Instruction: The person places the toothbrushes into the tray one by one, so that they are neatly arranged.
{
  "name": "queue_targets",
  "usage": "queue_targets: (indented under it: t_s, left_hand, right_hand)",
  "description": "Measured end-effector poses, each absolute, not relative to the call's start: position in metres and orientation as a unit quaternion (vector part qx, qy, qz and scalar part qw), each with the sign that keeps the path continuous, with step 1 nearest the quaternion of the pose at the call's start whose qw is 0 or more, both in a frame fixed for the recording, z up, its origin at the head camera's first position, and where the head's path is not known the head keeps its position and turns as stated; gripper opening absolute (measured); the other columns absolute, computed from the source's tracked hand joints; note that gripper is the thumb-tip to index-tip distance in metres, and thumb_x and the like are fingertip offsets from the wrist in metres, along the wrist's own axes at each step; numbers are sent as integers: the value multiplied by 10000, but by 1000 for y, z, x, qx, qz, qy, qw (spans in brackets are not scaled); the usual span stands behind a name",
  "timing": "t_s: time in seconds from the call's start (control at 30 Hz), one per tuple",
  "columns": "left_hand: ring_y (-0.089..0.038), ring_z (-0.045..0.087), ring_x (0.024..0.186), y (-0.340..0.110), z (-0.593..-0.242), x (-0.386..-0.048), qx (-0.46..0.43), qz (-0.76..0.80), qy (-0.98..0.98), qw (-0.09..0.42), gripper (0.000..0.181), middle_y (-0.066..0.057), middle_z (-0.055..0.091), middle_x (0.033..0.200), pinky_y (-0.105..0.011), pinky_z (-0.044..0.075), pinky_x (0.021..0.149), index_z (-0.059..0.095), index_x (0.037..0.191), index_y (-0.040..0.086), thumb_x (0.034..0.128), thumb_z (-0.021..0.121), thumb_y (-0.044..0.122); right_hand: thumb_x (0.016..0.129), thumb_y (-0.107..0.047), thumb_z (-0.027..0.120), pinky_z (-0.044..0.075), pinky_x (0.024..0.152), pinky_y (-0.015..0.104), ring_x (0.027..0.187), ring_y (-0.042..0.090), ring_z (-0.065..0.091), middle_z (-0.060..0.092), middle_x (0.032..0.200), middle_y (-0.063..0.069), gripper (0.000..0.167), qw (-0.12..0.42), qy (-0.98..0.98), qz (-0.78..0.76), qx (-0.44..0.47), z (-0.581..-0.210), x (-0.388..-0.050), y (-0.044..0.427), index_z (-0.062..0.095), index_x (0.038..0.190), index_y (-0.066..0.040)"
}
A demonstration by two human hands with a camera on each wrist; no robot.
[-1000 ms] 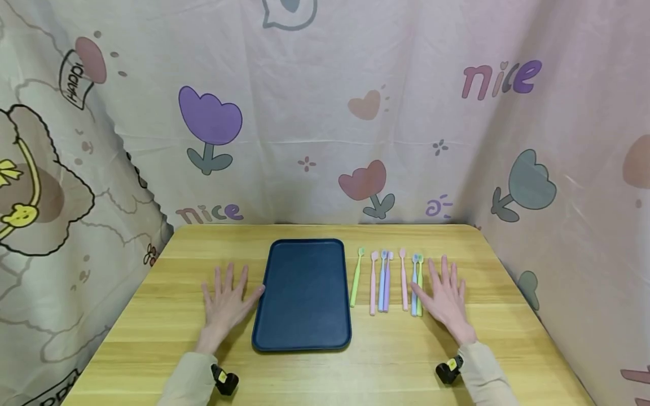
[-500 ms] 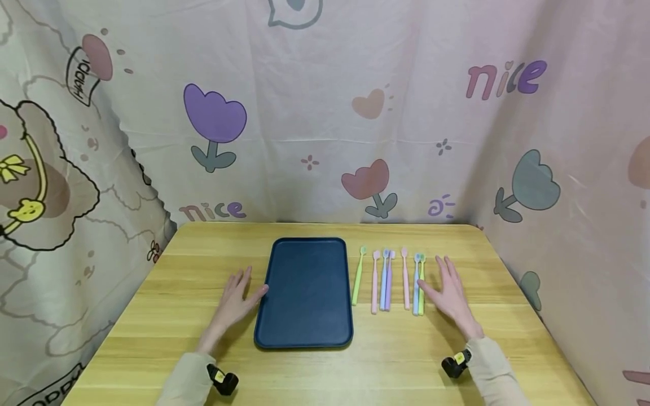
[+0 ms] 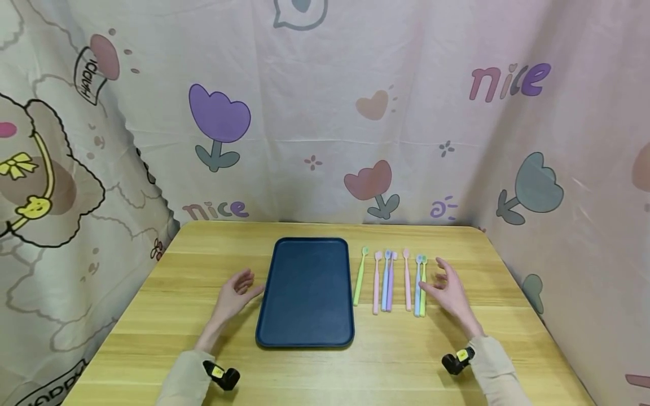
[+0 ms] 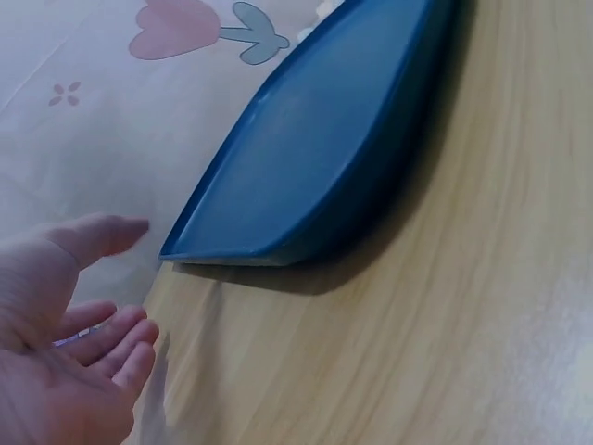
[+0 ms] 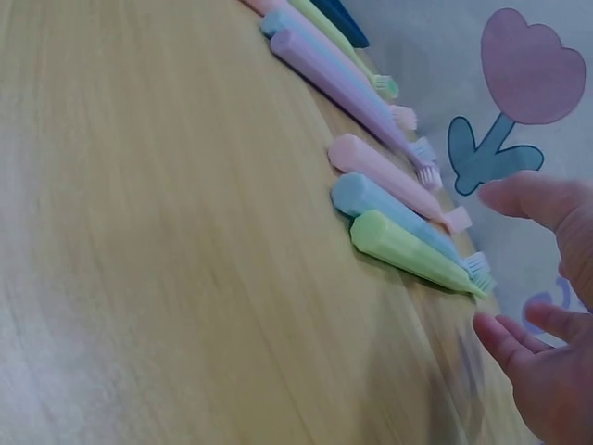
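Note:
Left of the dark blue tray (image 3: 306, 293), my left hand (image 3: 235, 296) hovers with its fingers loosely bent. Its thumb points at the tray's left edge; in the left wrist view a small gap shows between the thumb (image 4: 111, 236) and the tray (image 4: 287, 148). Several toothbrushes lie in a row right of the tray, heads to the back: a green one (image 3: 359, 282) nearest it, then pink, blue, purple and pink ones. A blue toothbrush (image 3: 417, 293) and a green toothbrush (image 3: 424, 296) end the row. Beside these two is my right hand (image 3: 451, 293), fingers bent, holding nothing.
Everything lies on a light wooden table (image 3: 315, 375). A printed curtain (image 3: 304, 113) hangs behind it and along both sides. A small black camera (image 3: 223, 376) sits on the left wrist, another black camera (image 3: 457, 361) on the right.
Both hands have gone from flat, spread fingers on the table to raised, loosely bent ones. The tray and toothbrushes stay put; the head view has shifted slightly.

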State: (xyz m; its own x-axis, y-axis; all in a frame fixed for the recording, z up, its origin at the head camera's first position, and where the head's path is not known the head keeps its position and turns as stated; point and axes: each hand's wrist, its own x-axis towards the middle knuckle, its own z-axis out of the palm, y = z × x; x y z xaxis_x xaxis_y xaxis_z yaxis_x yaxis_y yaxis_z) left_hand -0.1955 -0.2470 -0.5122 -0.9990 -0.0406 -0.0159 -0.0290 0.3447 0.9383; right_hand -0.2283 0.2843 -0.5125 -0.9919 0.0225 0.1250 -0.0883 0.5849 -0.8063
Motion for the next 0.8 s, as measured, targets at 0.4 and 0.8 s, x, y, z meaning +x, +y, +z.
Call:
queue_targets:
  t_s: [0.4,0.8]
  left_hand:
    - [-249,684,1169,-246,-519,-199,5,-613,-789,-48,582,-354,574,1356,-146,545,849,499,1390,-144,878,733,2]
    - [-411,626,1225,-248,-520,-201,-36,-604,-792,-79,580,-345,548,1397,-188,559,849,495,1404,-134,889,722,8]
  right_hand:
    - [871,-55,750,487,797,112,1081,306,646,495,1372,342,798,15,-863,505,-4,-514,-227,289,302,1518,74]
    - [885,-45,726,556,773,180,877,-8,624,528,1345,338,726,-40,-834,549,-33,-518,-229,293,352,1491,98]
